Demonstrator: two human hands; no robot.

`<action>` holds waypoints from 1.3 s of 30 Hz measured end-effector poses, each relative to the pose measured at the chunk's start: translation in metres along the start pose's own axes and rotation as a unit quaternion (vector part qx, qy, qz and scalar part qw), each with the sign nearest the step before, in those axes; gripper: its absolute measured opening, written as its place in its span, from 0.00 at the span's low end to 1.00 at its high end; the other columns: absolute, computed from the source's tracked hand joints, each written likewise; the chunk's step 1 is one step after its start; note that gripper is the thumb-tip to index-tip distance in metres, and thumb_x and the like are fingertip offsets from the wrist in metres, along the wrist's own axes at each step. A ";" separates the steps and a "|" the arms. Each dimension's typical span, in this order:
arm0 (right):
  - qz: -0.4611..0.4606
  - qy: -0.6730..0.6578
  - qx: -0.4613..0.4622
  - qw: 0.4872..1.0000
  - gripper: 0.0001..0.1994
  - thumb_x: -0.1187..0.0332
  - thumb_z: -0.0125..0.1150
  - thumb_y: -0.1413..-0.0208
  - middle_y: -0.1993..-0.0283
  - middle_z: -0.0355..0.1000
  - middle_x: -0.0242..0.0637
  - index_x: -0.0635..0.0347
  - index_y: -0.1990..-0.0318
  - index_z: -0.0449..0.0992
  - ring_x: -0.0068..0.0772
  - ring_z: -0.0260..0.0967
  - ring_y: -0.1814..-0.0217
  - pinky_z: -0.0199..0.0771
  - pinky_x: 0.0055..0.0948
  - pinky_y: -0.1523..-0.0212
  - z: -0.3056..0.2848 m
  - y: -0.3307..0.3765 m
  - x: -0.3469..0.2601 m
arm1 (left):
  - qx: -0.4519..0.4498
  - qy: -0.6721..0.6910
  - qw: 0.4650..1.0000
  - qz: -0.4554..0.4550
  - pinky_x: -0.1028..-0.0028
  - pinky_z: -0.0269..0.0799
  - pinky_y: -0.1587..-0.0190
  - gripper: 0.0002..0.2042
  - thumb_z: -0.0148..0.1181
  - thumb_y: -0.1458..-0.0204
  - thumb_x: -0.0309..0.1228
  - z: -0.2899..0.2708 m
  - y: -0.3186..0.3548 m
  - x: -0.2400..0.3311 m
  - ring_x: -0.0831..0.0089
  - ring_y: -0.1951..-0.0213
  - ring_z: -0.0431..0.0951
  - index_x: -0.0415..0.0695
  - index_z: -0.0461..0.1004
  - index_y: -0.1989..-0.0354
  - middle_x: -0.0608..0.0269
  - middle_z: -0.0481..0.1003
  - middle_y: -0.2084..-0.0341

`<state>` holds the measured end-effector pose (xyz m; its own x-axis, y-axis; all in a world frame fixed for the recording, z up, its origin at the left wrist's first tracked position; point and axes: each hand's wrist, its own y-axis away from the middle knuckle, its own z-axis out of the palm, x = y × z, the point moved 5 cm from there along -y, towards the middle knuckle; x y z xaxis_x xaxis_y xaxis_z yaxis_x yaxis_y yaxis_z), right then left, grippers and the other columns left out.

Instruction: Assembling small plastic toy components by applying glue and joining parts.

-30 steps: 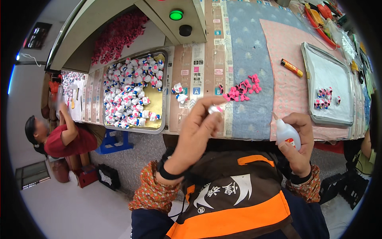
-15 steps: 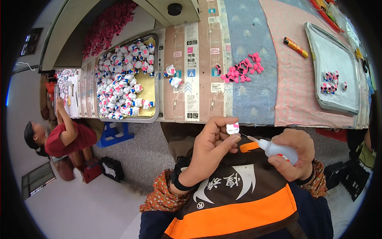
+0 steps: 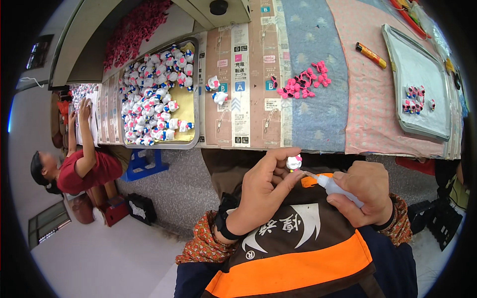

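Note:
Between thumb and curled fingers, my left hand [image 3: 261, 196] pinches a small white figurine [image 3: 293, 161] with a pink bow, held upright above my lap. My right hand [image 3: 366, 191] is wrapped round a translucent squeeze bottle [image 3: 334, 186] with a thin nozzle. The nozzle tip points left at the figurine's lower side, close to my left thumb; whether it touches cannot be made out. Two similar white figurines [image 3: 219, 98] lie on the table beyond my hands. Farther right is a loose heap of small pink pieces [image 3: 300, 85].
At the left, a metal tray [image 3: 196, 107] holds many white figurines. A second tray [image 3: 425, 130], lined with white, carries several small pieces at the right. An orange-yellow tube [image 3: 371, 55] lies beside it. Another person in a red shirt [image 3: 78, 171] works at the far left.
The figurine has turned in my left fingers and now shows its front. The bottle has shifted slightly left, its nozzle closer to the figurine's underside. The co-worker's arms have moved.

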<state>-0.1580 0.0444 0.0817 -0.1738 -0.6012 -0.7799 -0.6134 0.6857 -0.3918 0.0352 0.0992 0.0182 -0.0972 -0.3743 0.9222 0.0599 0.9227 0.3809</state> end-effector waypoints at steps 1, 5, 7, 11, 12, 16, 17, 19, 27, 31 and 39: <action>-0.001 0.003 -0.002 1.000 0.18 0.72 0.75 0.60 0.80 0.69 0.34 0.64 0.60 0.77 0.33 0.64 0.84 0.60 0.31 0.83 0.001 0.000 0.000 | 0.002 -0.002 1.000 0.003 0.85 0.75 0.63 0.18 0.60 0.41 0.21 0.000 0.000 0.000 0.85 0.65 0.77 0.38 0.68 0.42 0.64 0.77 0.63; 0.009 0.017 -0.019 1.000 0.17 0.71 0.75 0.59 0.80 0.68 0.34 0.64 0.60 0.77 0.33 0.64 0.84 0.60 0.31 0.83 0.002 -0.001 0.000 | -0.001 -0.015 1.000 0.001 0.85 0.75 0.64 0.18 0.61 0.41 0.21 0.001 0.001 0.001 0.85 0.66 0.77 0.38 0.69 0.42 0.64 0.77 0.64; 0.007 0.018 -0.015 1.000 0.17 0.71 0.74 0.59 0.80 0.68 0.34 0.64 0.60 0.77 0.33 0.64 0.84 0.60 0.31 0.83 0.003 -0.001 0.000 | -0.002 -0.017 1.000 -0.001 0.85 0.74 0.64 0.18 0.61 0.41 0.21 0.002 0.001 0.001 0.85 0.66 0.77 0.38 0.69 0.42 0.64 0.77 0.63; 0.011 0.022 -0.028 0.999 0.17 0.70 0.74 0.58 0.79 0.68 0.34 0.64 0.60 0.77 0.34 0.65 0.83 0.60 0.32 0.82 0.006 -0.002 0.000 | -0.005 -0.019 1.000 -0.002 0.85 0.74 0.64 0.19 0.61 0.41 0.21 0.003 0.002 0.003 0.85 0.65 0.77 0.38 0.69 0.42 0.64 0.77 0.63; 0.013 0.024 -0.027 0.999 0.17 0.70 0.74 0.58 0.79 0.68 0.34 0.64 0.60 0.77 0.34 0.65 0.83 0.61 0.32 0.82 0.007 -0.002 0.000 | -0.007 -0.021 1.000 -0.002 0.85 0.75 0.64 0.19 0.61 0.41 0.21 0.003 0.002 0.003 0.85 0.65 0.77 0.39 0.68 0.42 0.64 0.77 0.63; 0.020 0.024 -0.030 0.999 0.17 0.70 0.74 0.58 0.79 0.69 0.34 0.64 0.60 0.77 0.35 0.66 0.82 0.62 0.32 0.81 0.008 -0.001 0.000 | -0.019 0.012 1.000 -0.021 0.84 0.76 0.63 0.19 0.59 0.40 0.22 0.003 0.003 -0.003 0.85 0.63 0.77 0.39 0.68 0.41 0.64 0.77 0.62; 0.020 0.026 -0.033 0.999 0.17 0.70 0.74 0.59 0.79 0.69 0.34 0.64 0.60 0.77 0.35 0.66 0.82 0.62 0.32 0.81 0.008 -0.001 0.000 | -0.022 0.047 0.998 -0.033 0.83 0.76 0.62 0.19 0.59 0.40 0.22 0.003 0.004 -0.004 0.84 0.63 0.77 0.39 0.67 0.41 0.64 0.77 0.62; 0.021 0.030 -0.039 0.999 0.18 0.71 0.74 0.59 0.79 0.69 0.35 0.64 0.59 0.77 0.35 0.66 0.82 0.62 0.32 0.81 0.005 0.000 0.000 | -0.029 0.120 0.991 -0.055 0.82 0.77 0.61 0.19 0.59 0.40 0.22 0.003 0.004 -0.006 0.84 0.62 0.78 0.39 0.67 0.40 0.64 0.77 0.61; 0.020 -0.006 0.009 1.000 0.17 0.70 0.74 0.59 0.79 0.69 0.36 0.63 0.60 0.77 0.35 0.65 0.83 0.61 0.32 0.82 0.001 0.005 0.001 | -0.061 0.222 0.968 -0.097 0.79 0.79 0.60 0.20 0.58 0.39 0.23 0.001 0.004 -0.008 0.81 0.63 0.78 0.38 0.66 0.39 0.62 0.77 0.60; 0.024 -0.005 -0.009 1.000 0.16 0.70 0.74 0.58 0.79 0.69 0.35 0.63 0.60 0.77 0.35 0.65 0.83 0.61 0.32 0.81 0.003 0.004 0.001 | -0.063 0.237 0.964 -0.099 0.79 0.79 0.60 0.20 0.57 0.39 0.22 0.001 0.005 -0.009 0.81 0.64 0.77 0.38 0.65 0.39 0.62 0.77 0.60; 0.043 0.007 -0.035 0.998 0.16 0.69 0.74 0.56 0.76 0.70 0.36 0.63 0.59 0.77 0.36 0.68 0.79 0.64 0.32 0.78 0.002 0.004 0.003 | -0.070 0.248 0.961 -0.100 0.78 0.80 0.59 0.20 0.57 0.39 0.22 0.001 0.006 -0.009 0.81 0.63 0.77 0.39 0.66 0.39 0.61 0.77 0.60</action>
<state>-0.1591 0.0460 0.0766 -0.2397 -0.5471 -0.8020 -0.6471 0.7059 -0.2881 0.0349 0.1084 0.0121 0.3636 -0.5734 0.7342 0.2252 0.8189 0.5279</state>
